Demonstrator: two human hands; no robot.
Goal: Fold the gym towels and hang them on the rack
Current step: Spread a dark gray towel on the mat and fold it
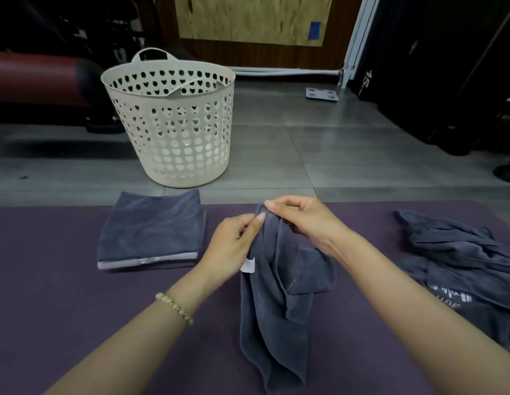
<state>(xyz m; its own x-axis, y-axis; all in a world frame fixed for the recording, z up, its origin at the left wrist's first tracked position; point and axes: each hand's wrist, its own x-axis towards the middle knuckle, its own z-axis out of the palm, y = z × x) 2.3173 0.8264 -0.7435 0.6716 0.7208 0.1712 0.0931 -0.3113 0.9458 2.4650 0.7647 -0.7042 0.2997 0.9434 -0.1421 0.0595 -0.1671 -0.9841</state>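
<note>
A dark grey gym towel [276, 317] hangs bunched above the purple mat [62, 295], its lower end trailing toward me. My left hand [233, 246] pinches its top edge just above a small white label. My right hand [299, 220] grips the same top corner from the right, close to the left hand. A folded grey towel [151, 229] lies flat on the mat to the left. A crumpled grey towel [459, 260] with white print lies at the right. No rack is in view.
A cream plastic laundry basket [174, 124] with heart-shaped holes stands on the grey floor beyond the mat. Dark gym equipment [447, 81] fills the right background, a red padded bench [34, 75] sits at the far left, and a white scale [322, 94] lies by the wall.
</note>
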